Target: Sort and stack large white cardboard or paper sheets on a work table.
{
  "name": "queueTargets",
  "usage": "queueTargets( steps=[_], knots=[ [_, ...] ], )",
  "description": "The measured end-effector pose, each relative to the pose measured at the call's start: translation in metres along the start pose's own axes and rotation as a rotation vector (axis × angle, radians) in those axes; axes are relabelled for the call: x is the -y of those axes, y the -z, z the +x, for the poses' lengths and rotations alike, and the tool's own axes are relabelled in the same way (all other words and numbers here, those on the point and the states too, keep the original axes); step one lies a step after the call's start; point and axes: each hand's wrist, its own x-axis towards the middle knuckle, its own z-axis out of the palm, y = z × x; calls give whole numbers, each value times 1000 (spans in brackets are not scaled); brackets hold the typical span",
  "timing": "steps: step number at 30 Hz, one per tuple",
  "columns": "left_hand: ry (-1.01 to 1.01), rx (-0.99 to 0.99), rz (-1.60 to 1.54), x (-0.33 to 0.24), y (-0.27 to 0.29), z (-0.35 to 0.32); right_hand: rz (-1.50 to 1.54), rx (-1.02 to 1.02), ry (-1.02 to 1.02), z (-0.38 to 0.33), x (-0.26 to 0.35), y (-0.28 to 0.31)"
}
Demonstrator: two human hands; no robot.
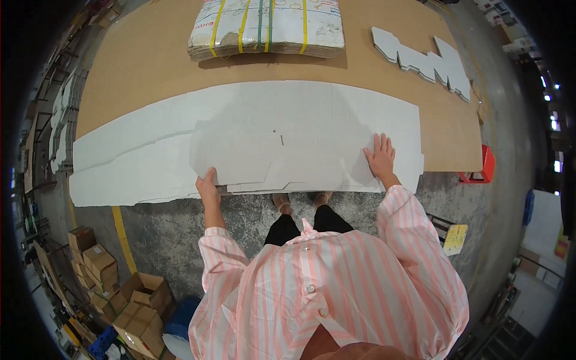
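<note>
A long white cardboard sheet (138, 144) lies along the near side of a brown table. On its middle rests a smaller cut white cardboard piece (252, 156) with a notched near edge and two small dark marks. My left hand (208, 186) grips the near left corner of the smaller piece, thumb on top and the other fingers mostly hidden. Toward the right end, my right hand (380, 158) lies flat on the white cardboard, palm down, fingers stretched out and pointing away from me.
Beyond the sheet sits a strapped bundle of flat cardboard (264, 30) on the brown tabletop (150, 60). Zigzag-edged white cutouts (420, 60) lie at the far right. A red plastic stool (487, 165) stands by the table's right side. Brown cartons (141, 327) crowd the floor at lower left.
</note>
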Motion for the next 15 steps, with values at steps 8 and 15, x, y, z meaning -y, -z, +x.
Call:
queueTargets(
  steps=[8, 15],
  knots=[
    [152, 17, -237, 9, 5, 3, 29, 15, -5, 0, 2, 3],
    [-304, -28, 649, -2, -15, -19, 19, 10, -23, -3, -3, 4]
  ],
)
